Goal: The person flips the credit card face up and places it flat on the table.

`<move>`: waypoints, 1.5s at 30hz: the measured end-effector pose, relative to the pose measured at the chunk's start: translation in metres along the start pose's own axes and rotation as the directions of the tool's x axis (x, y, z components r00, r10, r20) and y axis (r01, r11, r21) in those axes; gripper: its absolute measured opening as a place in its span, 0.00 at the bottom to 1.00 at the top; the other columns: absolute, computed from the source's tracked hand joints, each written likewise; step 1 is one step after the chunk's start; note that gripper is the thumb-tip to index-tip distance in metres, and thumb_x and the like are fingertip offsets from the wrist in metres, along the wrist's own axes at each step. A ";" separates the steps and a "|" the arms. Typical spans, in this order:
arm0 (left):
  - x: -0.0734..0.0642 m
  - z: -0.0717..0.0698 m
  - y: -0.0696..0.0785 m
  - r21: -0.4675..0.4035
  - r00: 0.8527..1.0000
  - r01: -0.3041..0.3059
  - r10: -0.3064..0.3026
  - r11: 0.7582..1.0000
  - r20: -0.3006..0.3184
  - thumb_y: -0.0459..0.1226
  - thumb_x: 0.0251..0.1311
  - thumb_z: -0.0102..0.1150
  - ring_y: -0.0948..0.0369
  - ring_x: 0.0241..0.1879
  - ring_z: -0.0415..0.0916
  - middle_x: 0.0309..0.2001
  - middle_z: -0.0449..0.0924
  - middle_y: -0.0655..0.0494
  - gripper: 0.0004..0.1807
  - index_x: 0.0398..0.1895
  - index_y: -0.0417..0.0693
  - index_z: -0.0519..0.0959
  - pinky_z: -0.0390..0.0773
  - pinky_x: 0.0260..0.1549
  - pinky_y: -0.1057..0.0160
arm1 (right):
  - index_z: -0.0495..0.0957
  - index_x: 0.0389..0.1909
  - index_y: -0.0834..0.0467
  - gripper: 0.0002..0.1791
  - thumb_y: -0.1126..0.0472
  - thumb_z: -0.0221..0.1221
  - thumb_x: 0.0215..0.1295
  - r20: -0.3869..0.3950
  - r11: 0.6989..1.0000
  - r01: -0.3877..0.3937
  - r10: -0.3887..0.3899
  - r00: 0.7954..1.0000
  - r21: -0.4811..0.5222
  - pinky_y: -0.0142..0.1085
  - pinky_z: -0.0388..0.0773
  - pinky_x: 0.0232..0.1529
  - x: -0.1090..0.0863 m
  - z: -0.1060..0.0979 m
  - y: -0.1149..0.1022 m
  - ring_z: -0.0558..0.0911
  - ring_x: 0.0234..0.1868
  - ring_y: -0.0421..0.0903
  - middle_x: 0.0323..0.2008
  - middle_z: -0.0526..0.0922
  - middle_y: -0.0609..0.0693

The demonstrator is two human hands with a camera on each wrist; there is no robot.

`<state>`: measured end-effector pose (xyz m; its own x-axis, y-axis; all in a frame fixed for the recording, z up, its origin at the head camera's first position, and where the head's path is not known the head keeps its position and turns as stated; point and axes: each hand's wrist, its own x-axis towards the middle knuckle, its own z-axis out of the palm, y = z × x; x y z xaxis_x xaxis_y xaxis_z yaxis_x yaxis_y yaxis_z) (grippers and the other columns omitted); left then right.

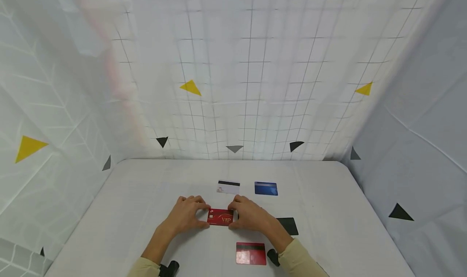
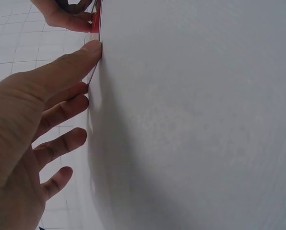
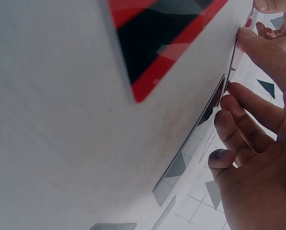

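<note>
A red card marked "VIP" (image 1: 220, 217) lies close over the white tabletop, near the middle in the head view. My left hand (image 1: 184, 216) holds its left end, thumb at the near corner and index finger at the far one. My right hand (image 1: 251, 216) grips the right end the same way, its thumb near and fingers far. In the left wrist view the left thumb (image 2: 91, 48) touches the card's edge, while the other fingers spread loosely. A dark glossy card (image 3: 191, 139) lies beside the right fingertips in the right wrist view.
Beyond the hands lie a white card with a black stripe (image 1: 228, 187) and a blue card (image 1: 266, 188). A black card (image 1: 288, 226) is partly covered by the right forearm. Nearer sits a red card with a black stripe (image 1: 251, 256). White curtains (image 1: 219, 119) surround the table.
</note>
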<state>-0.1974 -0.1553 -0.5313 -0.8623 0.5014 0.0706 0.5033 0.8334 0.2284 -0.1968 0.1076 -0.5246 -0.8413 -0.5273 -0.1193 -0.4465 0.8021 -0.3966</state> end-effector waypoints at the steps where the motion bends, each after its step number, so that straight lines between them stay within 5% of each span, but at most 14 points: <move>1: 0.000 0.000 0.000 0.001 1.000 0.002 -0.002 1.000 0.001 0.58 0.43 0.78 0.58 0.48 0.78 0.46 0.81 0.64 0.30 0.51 0.60 0.86 0.69 0.51 0.42 | 0.81 0.56 0.47 0.31 0.40 0.73 0.52 0.001 1.000 -0.002 0.002 1.000 0.001 0.37 0.79 0.50 0.000 0.000 0.000 0.73 0.46 0.38 0.50 0.76 0.41; 12: -0.001 0.003 -0.002 0.011 0.999 0.023 -0.023 1.000 0.022 0.59 0.44 0.77 0.58 0.50 0.78 0.47 0.81 0.64 0.30 0.53 0.62 0.86 0.69 0.52 0.42 | 0.81 0.57 0.48 0.31 0.40 0.73 0.53 0.009 1.000 0.002 -0.002 1.000 0.013 0.38 0.79 0.50 0.000 -0.001 -0.002 0.73 0.45 0.39 0.50 0.77 0.43; 19: 0.000 -0.002 0.009 0.017 0.999 -0.017 0.018 1.000 -0.028 0.63 0.46 0.73 0.59 0.49 0.78 0.47 0.81 0.65 0.32 0.54 0.62 0.85 0.70 0.51 0.43 | 0.81 0.57 0.46 0.33 0.34 0.70 0.53 -0.030 0.999 0.018 -0.017 0.999 0.034 0.42 0.79 0.54 -0.006 -0.006 0.005 0.76 0.49 0.41 0.53 0.77 0.43; 32: 0.015 0.000 0.051 -0.047 0.997 -0.066 0.064 0.997 -0.049 0.65 0.53 0.66 0.62 0.48 0.76 0.48 0.81 0.64 0.31 0.56 0.62 0.84 0.69 0.52 0.44 | 0.81 0.57 0.50 0.33 0.37 0.71 0.53 -0.116 0.994 -0.035 0.046 0.992 0.099 0.47 0.79 0.53 -0.040 -0.019 0.053 0.77 0.51 0.45 0.53 0.76 0.45; 37: 0.024 0.013 0.072 -0.024 0.994 -0.093 0.092 0.995 -0.052 0.66 0.54 0.64 0.62 0.50 0.75 0.48 0.80 0.66 0.31 0.56 0.64 0.84 0.69 0.53 0.46 | 0.81 0.55 0.48 0.32 0.36 0.72 0.52 -0.147 0.987 -0.106 0.124 0.981 0.121 0.50 0.79 0.53 -0.059 -0.026 0.072 0.77 0.51 0.46 0.51 0.77 0.44; 45: 0.038 0.026 0.112 0.049 0.988 -0.144 0.146 0.988 -0.047 0.68 0.55 0.61 0.63 0.49 0.74 0.49 0.79 0.67 0.30 0.57 0.66 0.83 0.70 0.51 0.50 | 0.81 0.54 0.49 0.30 0.39 0.72 0.54 -0.159 0.980 -0.151 0.171 0.972 0.130 0.41 0.79 0.44 -0.093 -0.035 0.104 0.76 0.44 0.42 0.49 0.76 0.42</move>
<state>-0.1725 -0.0369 -0.5282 -0.7814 0.6060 0.1490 0.6240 0.7631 0.1684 -0.1759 0.2494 -0.5224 -0.9430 -0.3307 -0.0387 -0.2708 0.8294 -0.4886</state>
